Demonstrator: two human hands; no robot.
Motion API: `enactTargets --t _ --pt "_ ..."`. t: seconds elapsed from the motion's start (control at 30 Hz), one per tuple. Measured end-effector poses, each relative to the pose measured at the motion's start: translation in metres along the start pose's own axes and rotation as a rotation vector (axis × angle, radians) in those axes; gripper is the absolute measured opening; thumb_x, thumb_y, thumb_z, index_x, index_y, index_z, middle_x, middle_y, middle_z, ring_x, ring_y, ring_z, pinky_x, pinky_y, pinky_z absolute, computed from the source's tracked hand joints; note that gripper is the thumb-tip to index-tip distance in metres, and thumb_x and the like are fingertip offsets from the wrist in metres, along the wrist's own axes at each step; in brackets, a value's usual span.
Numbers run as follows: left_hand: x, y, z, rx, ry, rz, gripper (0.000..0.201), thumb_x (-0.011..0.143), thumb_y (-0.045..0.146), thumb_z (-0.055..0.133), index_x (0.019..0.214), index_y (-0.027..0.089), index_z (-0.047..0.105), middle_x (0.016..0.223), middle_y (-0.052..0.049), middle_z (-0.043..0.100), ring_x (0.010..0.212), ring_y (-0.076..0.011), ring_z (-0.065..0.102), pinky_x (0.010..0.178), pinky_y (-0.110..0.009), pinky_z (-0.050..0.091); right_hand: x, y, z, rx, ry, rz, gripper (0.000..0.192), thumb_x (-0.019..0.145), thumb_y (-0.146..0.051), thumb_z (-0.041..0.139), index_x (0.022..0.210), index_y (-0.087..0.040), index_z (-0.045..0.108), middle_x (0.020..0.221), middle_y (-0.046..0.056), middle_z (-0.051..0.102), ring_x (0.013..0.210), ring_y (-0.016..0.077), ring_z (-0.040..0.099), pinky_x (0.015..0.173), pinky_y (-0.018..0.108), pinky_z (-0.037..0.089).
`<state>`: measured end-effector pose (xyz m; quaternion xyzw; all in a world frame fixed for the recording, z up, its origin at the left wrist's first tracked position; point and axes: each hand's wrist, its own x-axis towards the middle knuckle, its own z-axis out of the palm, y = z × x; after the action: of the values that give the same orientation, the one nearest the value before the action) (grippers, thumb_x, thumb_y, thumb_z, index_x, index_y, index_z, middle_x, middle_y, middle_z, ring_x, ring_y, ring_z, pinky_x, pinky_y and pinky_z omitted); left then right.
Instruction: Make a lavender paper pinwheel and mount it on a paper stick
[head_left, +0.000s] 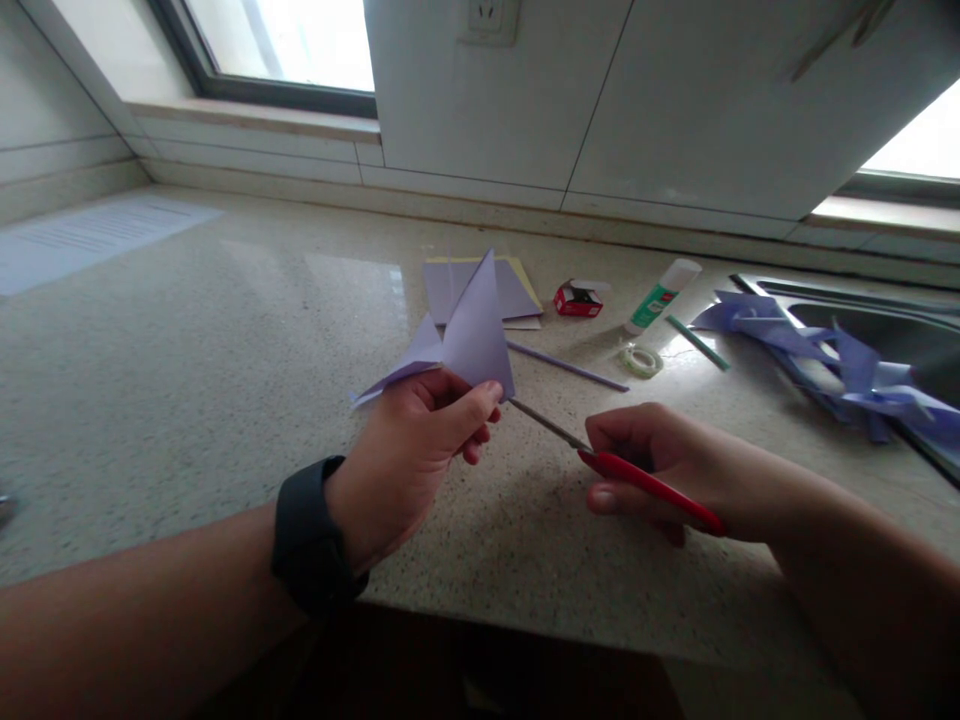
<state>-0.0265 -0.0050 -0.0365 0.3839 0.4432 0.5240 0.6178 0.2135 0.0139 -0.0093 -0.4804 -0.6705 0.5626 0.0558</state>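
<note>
Two hands up over the table (187, 380): my left hand (409, 455) has its fingers (469, 410) pinched shut on folded purple paper (469, 335), held upright; my right hand (664, 470) is curled tight around red-handled scissors (600, 460), blade tip touching the paper's lower corner. Glue stick (664, 295) and tape roll (641, 360) lie beyond.

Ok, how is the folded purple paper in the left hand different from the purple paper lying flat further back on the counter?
The folded paper is held up off the counter by the left hand, creased into pointed triangular flaps; the flat paper lies on the counter, untouched. The folded paper has the scissors in the right hand at its edge; the flat paper sits on a yellow sheet. Both are pale purple.
</note>
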Motion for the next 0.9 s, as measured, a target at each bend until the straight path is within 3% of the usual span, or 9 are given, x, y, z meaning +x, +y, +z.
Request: enactTargets --t 0.53,0.9 --pt "-0.0005 0.0007 0.0006 -0.006 -0.009 -0.005 0.023 0.077 0.032 0.084 0.074 0.014 0.069 0.069 0.001 0.067 0.057 -0.0069 0.055 0.049 -0.017 0.041 0.0013 0.0004 0.0008 -0.061 0.038 -0.034 0.046 0.072 -0.050 0.087 0.068 -0.021 0.051 0.053 -0.006 0.051 0.042 0.0090 0.051 0.036 0.018 0.035" --pt "0.0007 0.0003 0.0006 -0.004 -0.015 -0.006 0.020 0.080 0.029 0.081 0.073 0.015 0.069 0.069 0.001 0.067 0.057 -0.0065 0.055 0.049 -0.016 0.041 0.0014 -0.0009 0.0021 -0.027 0.031 0.043 0.049 0.071 -0.052 0.087 0.068 -0.021 0.048 0.052 -0.007 0.051 0.040 0.0091 0.050 0.036 0.018 0.036"
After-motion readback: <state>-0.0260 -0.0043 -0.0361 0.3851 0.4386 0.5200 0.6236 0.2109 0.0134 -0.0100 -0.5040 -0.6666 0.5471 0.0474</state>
